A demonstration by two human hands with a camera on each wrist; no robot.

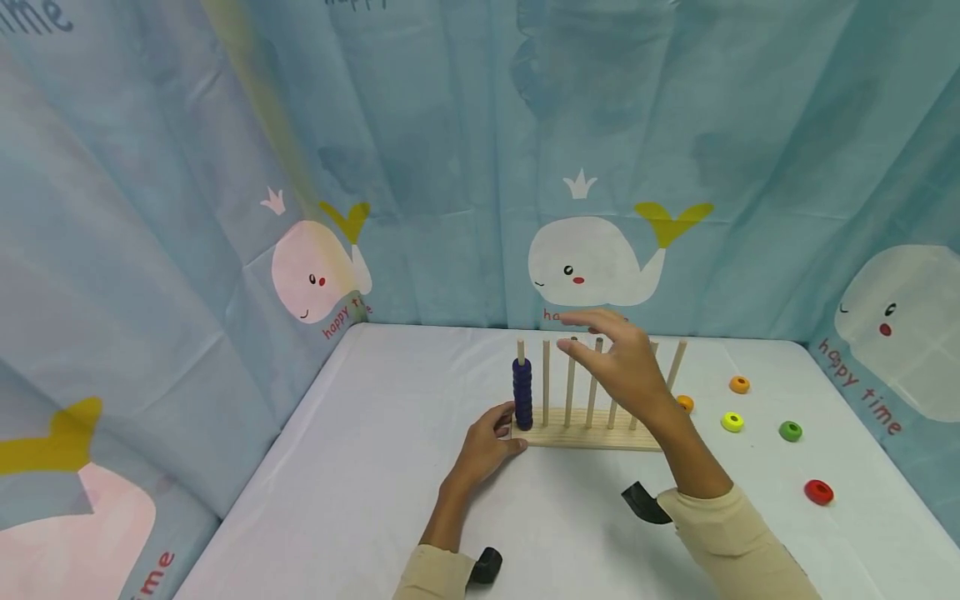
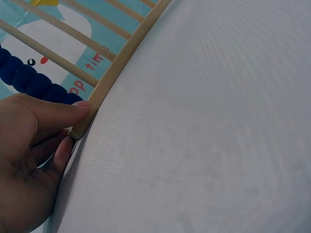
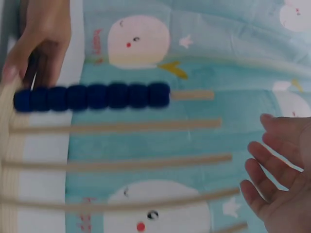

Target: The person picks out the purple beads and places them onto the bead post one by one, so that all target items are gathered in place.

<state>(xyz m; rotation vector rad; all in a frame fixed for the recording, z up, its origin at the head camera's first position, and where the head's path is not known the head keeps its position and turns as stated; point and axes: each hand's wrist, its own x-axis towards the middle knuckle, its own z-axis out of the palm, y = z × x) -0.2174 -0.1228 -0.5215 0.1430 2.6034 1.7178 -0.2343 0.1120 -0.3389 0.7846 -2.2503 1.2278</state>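
Observation:
A wooden peg rack (image 1: pixel 592 438) stands on the white table, with a row of upright pegs on its flat base. Its leftmost peg carries a stack of dark blue beads (image 1: pixel 522 396), and the peg's bare tip sticks out above them. My left hand (image 1: pixel 483 446) grips the left end of the base; in the left wrist view its thumb (image 2: pixel 73 110) lies on the base's edge close beside the beads. Raised over the pegs, my right hand (image 1: pixel 626 367) holds nothing. Its fingers (image 3: pixel 274 160) are spread and relaxed beyond the peg tips in the right wrist view.
Loose beads lie right of the rack: an orange one (image 1: pixel 739 384), another orange one (image 1: pixel 686 403) close by the right forearm, a yellow one (image 1: pixel 732 422), a green one (image 1: pixel 791 431) and a red one (image 1: pixel 819 492). A whale-printed curtain (image 1: pixel 450 208) hangs behind the table.

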